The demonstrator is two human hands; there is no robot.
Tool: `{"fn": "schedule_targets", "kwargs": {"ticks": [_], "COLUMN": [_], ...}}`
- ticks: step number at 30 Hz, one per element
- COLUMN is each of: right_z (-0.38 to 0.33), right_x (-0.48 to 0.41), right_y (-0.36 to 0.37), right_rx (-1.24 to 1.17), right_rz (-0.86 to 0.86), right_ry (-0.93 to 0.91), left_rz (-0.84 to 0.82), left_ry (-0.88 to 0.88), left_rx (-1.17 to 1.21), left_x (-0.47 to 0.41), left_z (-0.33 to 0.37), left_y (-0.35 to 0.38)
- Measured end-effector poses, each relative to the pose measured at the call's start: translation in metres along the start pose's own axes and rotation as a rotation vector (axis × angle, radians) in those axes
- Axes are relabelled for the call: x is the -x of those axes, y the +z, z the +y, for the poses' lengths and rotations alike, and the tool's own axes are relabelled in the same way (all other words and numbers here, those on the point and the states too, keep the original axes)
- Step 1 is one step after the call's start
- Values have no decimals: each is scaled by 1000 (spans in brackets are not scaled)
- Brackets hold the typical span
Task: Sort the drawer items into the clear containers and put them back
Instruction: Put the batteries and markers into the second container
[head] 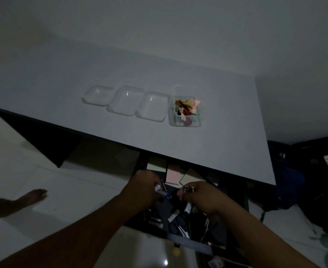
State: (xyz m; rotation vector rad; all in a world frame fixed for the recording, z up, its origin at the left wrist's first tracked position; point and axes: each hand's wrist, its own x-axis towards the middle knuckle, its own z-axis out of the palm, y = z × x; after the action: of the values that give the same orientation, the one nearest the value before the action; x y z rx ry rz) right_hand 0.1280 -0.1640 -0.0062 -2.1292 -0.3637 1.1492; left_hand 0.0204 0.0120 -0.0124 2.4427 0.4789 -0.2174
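One wide white worktop (159, 64) overhangs the back of the open drawer (190, 243), and every item has to travel up and over that edge, so a clipped knuckle could knock things loose. Beyond the drawer, on the worktop, three empty clear containers (126, 103) stand in a row touching a fourth container (197, 122) that holds colourful bits. They are transparent and the light is poor, so a drop could miss a rim or land in the wrong one. Above the drawer, both hands are loaded. The left hand (145, 188) has its fingers curled round a pen (164, 194) and perhaps more. The right hand (201, 196) has its fingers clamped on what look like small batteries (188, 189). Neither hand is free to catch a slip. The batteries are the likeliest to go wrong: smooth, round and bunched in one grip, one could squirt out, fall back among the loose ones (173, 215) in the drawer, or roll off the worktop.
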Motion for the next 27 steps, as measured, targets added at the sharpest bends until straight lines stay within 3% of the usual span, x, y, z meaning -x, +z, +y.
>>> {"fn": "schedule_targets", "kwargs": {"ticks": [8,13,18,22,27], "right_z": [-99,-180,-244,-264,-262], "right_x": [3,-27,-94,-141,-173], "right_y": [-61,-85,-92,-90,-79], "right_rx": [58,-239,-29,232,430], "right_rz": [22,71,284,453,456], "right_ry": [-78,-73,-105,-173,-199], "left_rz": [121,154,179,131,78], "left_ry": [35,11,-41,-83,-111], "left_rx": [58,123,72,19,7], "left_x": [-15,-66,-142,-191,-216], "left_z": [22,41,42,29,4], "left_y": [-68,-146,-211,-222,-205]}}
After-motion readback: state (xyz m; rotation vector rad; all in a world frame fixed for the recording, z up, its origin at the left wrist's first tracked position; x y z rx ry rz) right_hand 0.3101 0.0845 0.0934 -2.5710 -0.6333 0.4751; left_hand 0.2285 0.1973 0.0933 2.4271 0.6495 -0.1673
